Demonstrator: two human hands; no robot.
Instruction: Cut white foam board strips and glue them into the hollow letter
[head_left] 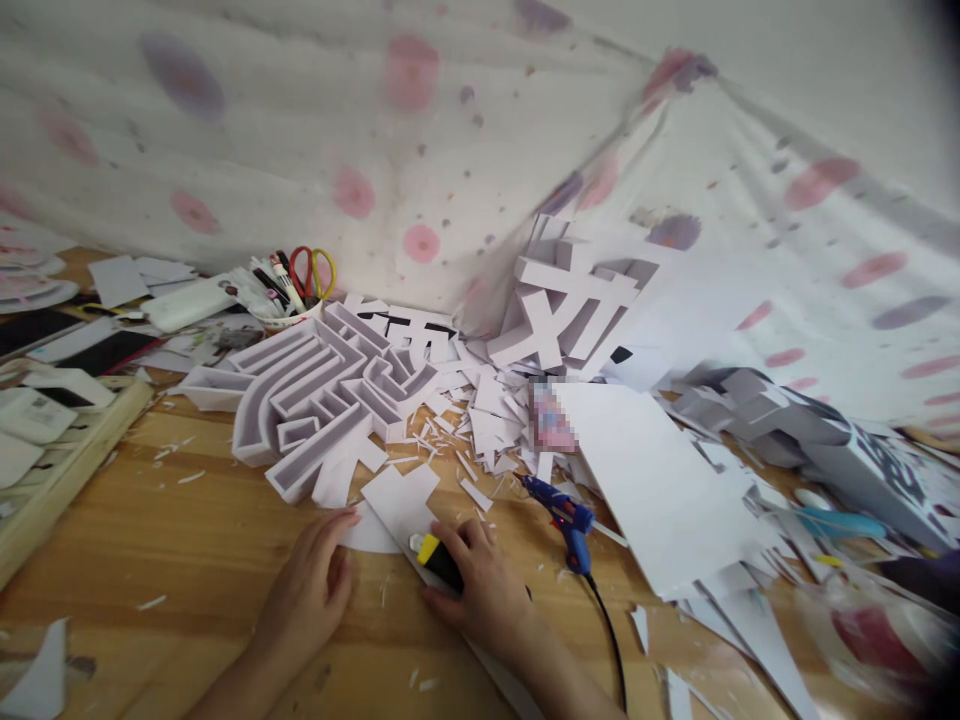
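Observation:
A yellow and black tool (441,561) is gripped in my right hand (480,580), low over a long white board strip (405,500) on the table. My left hand (311,575) rests on the wood with nothing in its grasp, fingers slightly curved and apart, fingertips beside a rounded white piece (371,530). Just beyond the hands stands a white hollow character shape (322,385) with upright walls. Right of my right hand lies a blue glue gun (562,515), its black cord running toward me.
White scraps (491,415) are heaped at the middle back. Another white character (574,300) leans by the curtain. A large white sheet (667,480) lies at the right. A pen holder with scissors (289,315) stands behind; a wooden tray (71,480) is at the left.

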